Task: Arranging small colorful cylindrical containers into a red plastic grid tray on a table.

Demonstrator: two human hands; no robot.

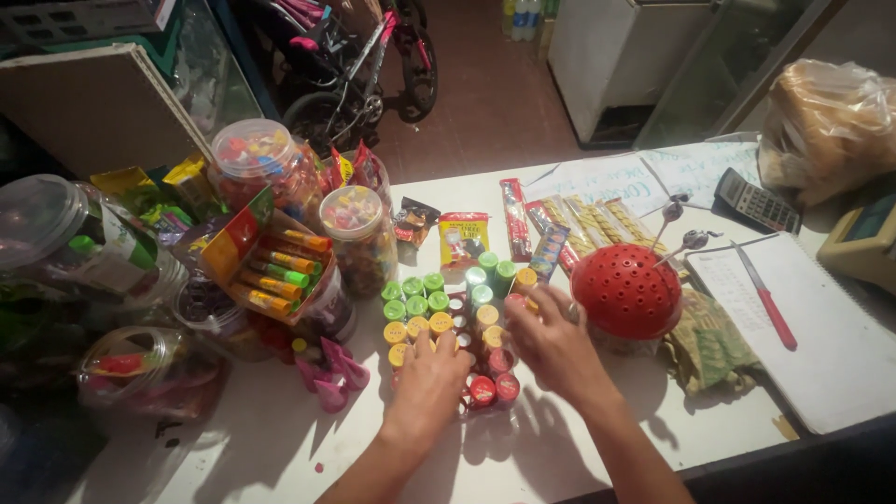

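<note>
We see a tight cluster of small capped tubes (448,327) standing upright on the white counter (280,439), with green caps at the far side, yellow in the middle and red nearest us. Our left hand (427,383) rests on the near left part of the cluster, its fingers (422,343) spread flat and loose over the yellow caps, gripping nothing that we can make out. Our right hand (553,343) lies at the cluster's 3 o'clock edge, its fingers (523,313) slightly curled and pressing sideways against the tubes; whether they pinch one tube we cannot tell.

We judge the main risk to be toppling. The tubes are narrow, tall for their base and packed touching, so a sideways push from either hand could knock one over and carry its neighbours down in a row. Loose ones could roll toward the near counter edge at 6 o'clock.

At 3 o'clock of the right hand, just beside it, sits a red perforated dome (625,291); a wide sweep of that wrist could bump it. At 10 o'clock of the cluster an open box of coloured sticks (275,271) leans beside a candy jar (359,233), near enough that the left elbow swinging out could disturb them.
</note>
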